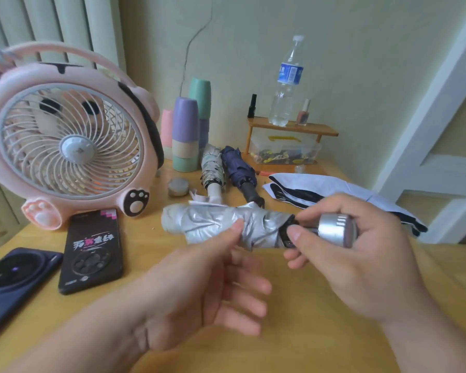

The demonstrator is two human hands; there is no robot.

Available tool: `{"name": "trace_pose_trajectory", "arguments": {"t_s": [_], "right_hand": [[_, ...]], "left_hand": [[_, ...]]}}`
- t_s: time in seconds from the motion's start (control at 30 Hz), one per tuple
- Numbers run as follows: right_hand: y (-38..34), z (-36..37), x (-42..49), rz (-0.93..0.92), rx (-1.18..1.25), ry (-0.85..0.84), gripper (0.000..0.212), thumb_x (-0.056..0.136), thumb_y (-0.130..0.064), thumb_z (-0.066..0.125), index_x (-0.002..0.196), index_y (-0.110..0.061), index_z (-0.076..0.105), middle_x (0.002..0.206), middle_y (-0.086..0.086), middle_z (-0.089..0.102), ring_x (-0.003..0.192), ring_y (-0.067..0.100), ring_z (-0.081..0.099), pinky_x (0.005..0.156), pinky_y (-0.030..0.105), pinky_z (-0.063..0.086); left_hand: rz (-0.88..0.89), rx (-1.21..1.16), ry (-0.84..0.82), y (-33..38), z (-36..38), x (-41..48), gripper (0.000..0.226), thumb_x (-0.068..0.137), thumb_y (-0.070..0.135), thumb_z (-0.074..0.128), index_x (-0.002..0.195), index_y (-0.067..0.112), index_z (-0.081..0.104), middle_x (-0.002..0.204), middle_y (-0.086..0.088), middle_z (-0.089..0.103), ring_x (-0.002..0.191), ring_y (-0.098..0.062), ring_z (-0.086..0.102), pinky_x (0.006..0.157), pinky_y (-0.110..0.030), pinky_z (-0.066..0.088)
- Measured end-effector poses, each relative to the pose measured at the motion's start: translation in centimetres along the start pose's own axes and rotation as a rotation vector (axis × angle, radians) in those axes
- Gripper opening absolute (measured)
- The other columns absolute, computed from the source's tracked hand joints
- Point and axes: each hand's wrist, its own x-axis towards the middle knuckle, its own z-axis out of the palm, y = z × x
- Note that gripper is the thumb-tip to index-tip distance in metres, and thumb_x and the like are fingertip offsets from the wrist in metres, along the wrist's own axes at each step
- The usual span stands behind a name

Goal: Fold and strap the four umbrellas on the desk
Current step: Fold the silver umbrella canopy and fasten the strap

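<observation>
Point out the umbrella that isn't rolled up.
The white-and-black umbrella, lying loose on the right; the silver umbrella, navy umbrella and patterned umbrella are rolled.

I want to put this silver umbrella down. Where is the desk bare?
Bare desk spreads along the near edge, right of the black phone, beneath the left hand and right hand. Crowded behind: cups, patterned umbrella, navy umbrella and white umbrella fill the back.

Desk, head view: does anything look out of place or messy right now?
The white-and-black umbrella lies loose and unfolded at the right edge of the desk, fabric spread out. The silver umbrella in the right hand is rolled unevenly, its fabric wrinkled. A crack runs up the wall behind the cups.
</observation>
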Motion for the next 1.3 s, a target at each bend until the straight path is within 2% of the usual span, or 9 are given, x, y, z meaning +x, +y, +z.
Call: {"name": "trace_pose_trajectory", "arguments": {"t_s": [0.07, 0.13, 0.2, 0.27, 0.47, 0.63, 0.93, 1.2, 1.3], "right_hand": [[-3.0, -1.8, 2.1, 0.076, -0.146, -0.14, 0.016, 0.079, -0.002, 0.078, 0.073, -0.01, 0.066, 0.058, 0.012, 0.07, 0.054, 0.026, 0.072, 0.051, 0.028, 0.056], [-5.7, -3.0, 3.8, 0.129, -0.232, -0.25, 0.013, 0.081, -0.003, 0.075, 0.077, -0.001, 0.063, 0.057, 0.016, 0.069, 0.053, 0.026, 0.072, 0.048, 0.028, 0.056], [-7.8, -3.1, 5.1, 0.121, -0.241, -0.277, 0.015, 0.082, -0.002, 0.073, 0.077, 0.004, 0.06, 0.056, 0.022, 0.067, 0.049, 0.026, 0.07, 0.045, 0.03, 0.053], [-9.2, -2.4, 5.6, 0.066, -0.242, -0.313, 0.021, 0.082, -0.009, 0.076, 0.073, 0.0, 0.059, 0.053, 0.017, 0.065, 0.046, 0.026, 0.068, 0.047, 0.033, 0.051], [-10.4, -0.1, 5.6, -0.039, -0.239, -0.307, 0.078, 0.084, -0.072, 0.054, 0.075, 0.005, 0.054, 0.05, 0.019, 0.058, 0.039, 0.022, 0.056, 0.04, 0.024, 0.044], [-9.0, -0.2, 6.0, -0.206, -0.201, -0.156, 0.082, 0.079, -0.074, 0.047, 0.073, 0.008, 0.049, 0.053, 0.022, 0.037, 0.04, 0.015, 0.038, 0.039, 0.02, 0.032], [-7.2, -1.4, 7.2, -0.357, -0.214, -0.102, 0.057, 0.08, -0.07, 0.056, 0.058, -0.017, 0.049, 0.048, -0.011, 0.038, 0.044, 0.005, 0.037, 0.045, 0.012, 0.03], [-6.2, -1.0, 7.8, -0.335, -0.175, -0.291, 0.054, 0.094, -0.058, 0.051, 0.058, -0.018, 0.046, 0.052, -0.01, 0.034, 0.047, 0.009, 0.037, 0.047, 0.017, 0.03], [-5.7, -1.0, 8.2, -0.321, -0.138, -0.297, 0.05, 0.093, -0.055, 0.053, 0.058, -0.019, 0.048, 0.053, -0.011, 0.036, 0.048, 0.007, 0.038, 0.047, 0.016, 0.031]], "left_hand": [[0.007, 0.444, -0.048, 1.0, 0.5, -2.2, 0.054, 0.076, 0.067, 0.075, 0.075, 0.012, 0.07, 0.069, -0.016, 0.068, 0.05, -0.023, 0.058, 0.046, -0.026, 0.048], [0.399, 0.819, 0.218, 1.9, 1.2, -3.5, 0.053, 0.065, 0.065, 0.078, 0.062, 0.015, 0.06, 0.051, 0.002, 0.058, 0.042, -0.011, 0.046, 0.044, -0.02, 0.036], [0.914, 1.039, 0.518, 2.8, 2.2, -3.7, 0.041, 0.067, 0.065, 0.076, 0.076, 0.028, 0.06, 0.068, 0.009, 0.06, 0.059, -0.006, 0.055, 0.053, -0.014, 0.039], [1.064, 1.104, 0.522, 3.4, 3.6, -2.7, 0.049, 0.073, 0.066, 0.073, 0.107, 0.035, 0.056, 0.1, 0.017, 0.062, 0.095, -0.005, 0.062, 0.074, -0.01, 0.046], [1.088, 0.691, 0.302, 3.8, 6.5, -0.3, 0.024, 0.088, 0.029, 0.077, 0.101, 0.021, 0.059, 0.085, 0.013, 0.07, 0.081, -0.01, 0.069, 0.072, -0.024, 0.052], [1.179, 0.774, 0.347, 3.5, 6.6, 0.2, 0.014, 0.09, 0.025, 0.074, 0.084, 0.034, 0.064, 0.069, 0.029, 0.061, 0.063, 0.008, 0.059, 0.06, -0.006, 0.043], [0.982, 0.632, 0.113, 3.8, 6.2, 2.0, 0.024, 0.096, 0.042, 0.056, 0.107, 0.025, 0.069, 0.087, 0.003, 0.072, 0.078, -0.016, 0.069, 0.057, -0.027, 0.057], [0.831, 0.51, 0.101, 4.2, 5.4, 2.2, 0.031, 0.08, 0.048, 0.069, 0.069, 0.02, 0.061, 0.061, -0.025, 0.052, 0.048, -0.019, 0.051, 0.046, -0.025, 0.051], [0.852, 0.555, 0.066, 4.7, 4.9, 2.8, 0.036, 0.09, 0.043, 0.07, 0.073, 0.013, 0.06, 0.06, -0.011, 0.06, 0.053, -0.02, 0.058, 0.051, -0.027, 0.049]]}}
